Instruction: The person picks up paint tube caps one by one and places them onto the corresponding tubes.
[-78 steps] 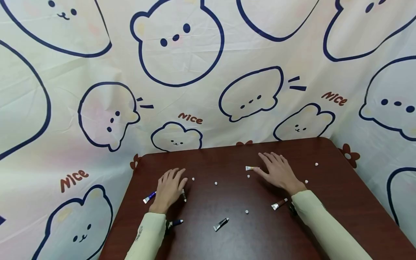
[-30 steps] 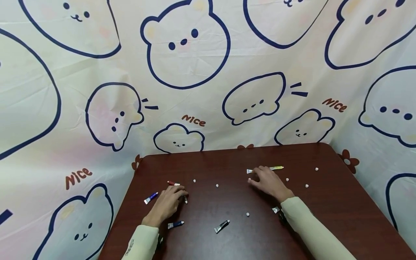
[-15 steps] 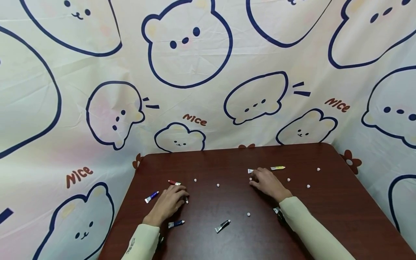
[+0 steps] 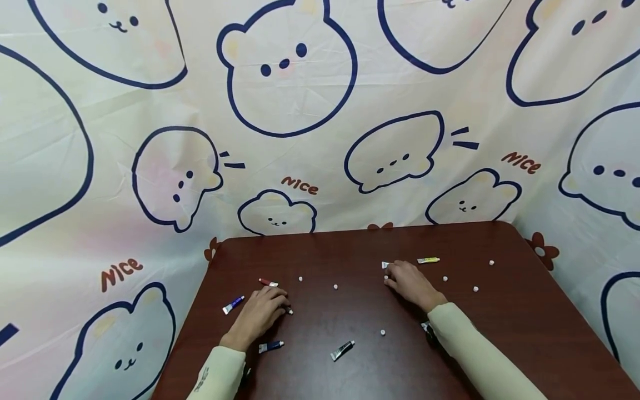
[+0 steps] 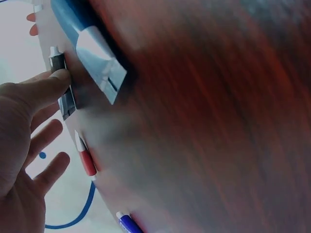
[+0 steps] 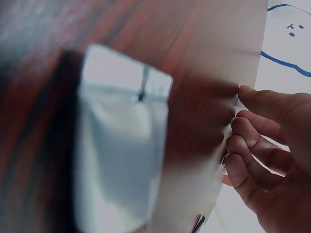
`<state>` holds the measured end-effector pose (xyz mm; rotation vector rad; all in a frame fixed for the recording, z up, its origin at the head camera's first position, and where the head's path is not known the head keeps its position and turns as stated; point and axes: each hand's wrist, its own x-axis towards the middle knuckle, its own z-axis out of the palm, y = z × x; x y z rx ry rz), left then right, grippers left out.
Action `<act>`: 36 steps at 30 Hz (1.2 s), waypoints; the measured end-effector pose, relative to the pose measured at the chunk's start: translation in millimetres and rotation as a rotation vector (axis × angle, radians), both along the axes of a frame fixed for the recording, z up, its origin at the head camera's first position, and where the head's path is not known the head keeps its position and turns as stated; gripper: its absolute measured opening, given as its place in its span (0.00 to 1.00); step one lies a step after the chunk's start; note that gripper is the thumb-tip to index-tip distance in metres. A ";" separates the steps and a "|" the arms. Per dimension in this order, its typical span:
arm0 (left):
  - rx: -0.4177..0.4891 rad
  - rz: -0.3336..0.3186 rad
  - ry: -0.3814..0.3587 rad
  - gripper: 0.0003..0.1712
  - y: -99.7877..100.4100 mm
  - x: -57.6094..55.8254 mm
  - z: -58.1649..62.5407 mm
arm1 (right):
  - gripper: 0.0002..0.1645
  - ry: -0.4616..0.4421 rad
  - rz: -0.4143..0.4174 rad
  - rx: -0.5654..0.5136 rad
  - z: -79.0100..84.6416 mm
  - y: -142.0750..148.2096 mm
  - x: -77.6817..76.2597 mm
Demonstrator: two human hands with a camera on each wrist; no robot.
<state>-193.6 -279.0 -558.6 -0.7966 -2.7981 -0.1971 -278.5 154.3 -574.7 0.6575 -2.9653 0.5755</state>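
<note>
In the head view my left hand (image 4: 258, 314) is at the table's left. Its thumb and forefinger pinch a small black-and-silver paint tube (image 5: 59, 63), seen in the left wrist view. A red tube (image 4: 268, 282) lies just beyond the fingers, and a purple-blue tube (image 4: 233, 305) to their left. My right hand (image 4: 411, 282) rests at the far right, fingers loosely bent and tips down, thumb apart from the forefinger. The silver end of another tube (image 4: 385, 265) sticks out by its fingertips; the rest is hidden. A white cap (image 4: 386, 277) sits beside them.
The brown table (image 4: 320, 311) holds a dark blue tube (image 4: 271, 346), a black tube (image 4: 342, 350) and a yellow tube (image 4: 428, 260). A silver-ended tube (image 6: 121, 145) lies under the right forearm. Several white caps are scattered, one near mid-table (image 4: 383, 332). Patterned cloth (image 4: 280, 139) hangs behind.
Both hands have drawn back slightly toward me, uncovering the red and yellow tubes. My left fingers have closed on the black tube and shifted its tip a little. The right hand is nearly still lately.
</note>
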 end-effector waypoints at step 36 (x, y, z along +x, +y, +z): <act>0.057 -0.086 -0.083 0.10 13.1 -4.5 22.1 | 0.03 -0.078 -0.019 -0.168 23.1 12.7 8.4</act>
